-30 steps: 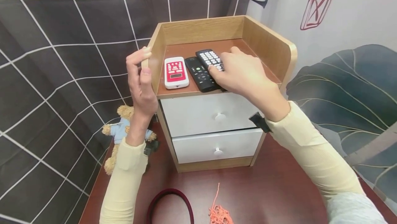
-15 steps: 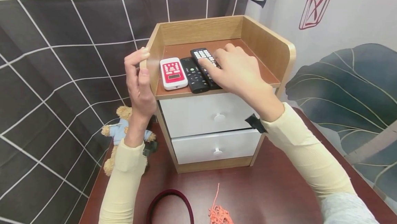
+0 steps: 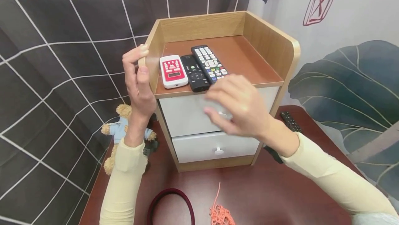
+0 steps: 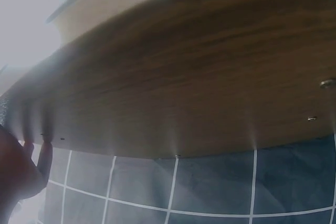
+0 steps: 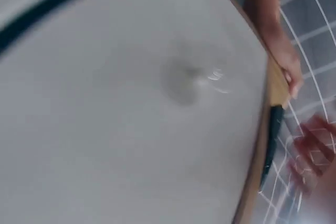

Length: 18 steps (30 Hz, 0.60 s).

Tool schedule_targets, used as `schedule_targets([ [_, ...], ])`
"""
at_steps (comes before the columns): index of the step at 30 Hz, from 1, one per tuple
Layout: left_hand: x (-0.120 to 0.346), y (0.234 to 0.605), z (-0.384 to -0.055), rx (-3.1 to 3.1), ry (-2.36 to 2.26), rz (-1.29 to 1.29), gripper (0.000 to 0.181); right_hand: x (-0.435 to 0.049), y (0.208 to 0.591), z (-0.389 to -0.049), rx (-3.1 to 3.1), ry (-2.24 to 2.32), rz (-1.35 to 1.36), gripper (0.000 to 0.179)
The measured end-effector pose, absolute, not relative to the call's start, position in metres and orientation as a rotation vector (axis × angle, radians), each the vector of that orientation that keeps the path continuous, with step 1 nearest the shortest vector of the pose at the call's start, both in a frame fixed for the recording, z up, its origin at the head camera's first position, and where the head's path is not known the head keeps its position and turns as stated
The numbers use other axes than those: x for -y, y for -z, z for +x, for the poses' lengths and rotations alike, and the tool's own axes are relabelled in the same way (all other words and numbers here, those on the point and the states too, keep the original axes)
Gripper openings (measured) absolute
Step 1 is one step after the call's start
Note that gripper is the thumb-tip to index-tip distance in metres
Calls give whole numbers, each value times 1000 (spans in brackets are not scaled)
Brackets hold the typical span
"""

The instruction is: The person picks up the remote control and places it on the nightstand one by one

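Observation:
My left hand (image 3: 140, 86) grips the left side panel (image 3: 152, 45) of a small wooden cabinet; the left wrist view shows that panel's outer face (image 4: 184, 87). My blurred right hand (image 3: 240, 109) is in front of the upper drawer (image 3: 184, 116), fingers loosely bent, holding nothing. It partly hides that drawer's knob. Side by side on the cabinet top lie a white-and-red remote control (image 3: 174, 72), a black remote control (image 3: 197, 76) and a longer black remote control with white buttons (image 3: 208, 59). The right hand covers the near end of the longer one.
Another black remote (image 3: 290, 121) lies on the table (image 3: 265, 187), right of the cabinet. A teddy bear (image 3: 120, 129) sits at the left. Toward the front are a dark red band (image 3: 169, 191) and tangled orange yarn (image 3: 222, 214). The lower drawer (image 3: 199, 153) has a white knob.
The right hand has shifted the white-buttoned remote left beside the other black one, then let go and moved down in front of the drawer. The left hand keeps its grip.

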<state>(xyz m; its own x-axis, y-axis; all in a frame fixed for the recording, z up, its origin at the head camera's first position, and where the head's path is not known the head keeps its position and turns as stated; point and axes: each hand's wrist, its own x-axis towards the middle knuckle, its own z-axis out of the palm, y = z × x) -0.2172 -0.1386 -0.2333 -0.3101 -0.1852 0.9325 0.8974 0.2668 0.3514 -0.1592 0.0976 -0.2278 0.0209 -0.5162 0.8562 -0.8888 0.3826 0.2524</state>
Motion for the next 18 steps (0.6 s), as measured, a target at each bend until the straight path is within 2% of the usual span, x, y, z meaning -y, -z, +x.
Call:
schedule_targets([
  [5, 137, 233, -218, 1471, 1288, -726, 52, -104, 265, -151, 1409, -323, 1577, 31],
  [18, 139, 232, -217, 1461, 1291, -716, 52, -109, 378, -142, 1507, -271, 1802, 73],
])
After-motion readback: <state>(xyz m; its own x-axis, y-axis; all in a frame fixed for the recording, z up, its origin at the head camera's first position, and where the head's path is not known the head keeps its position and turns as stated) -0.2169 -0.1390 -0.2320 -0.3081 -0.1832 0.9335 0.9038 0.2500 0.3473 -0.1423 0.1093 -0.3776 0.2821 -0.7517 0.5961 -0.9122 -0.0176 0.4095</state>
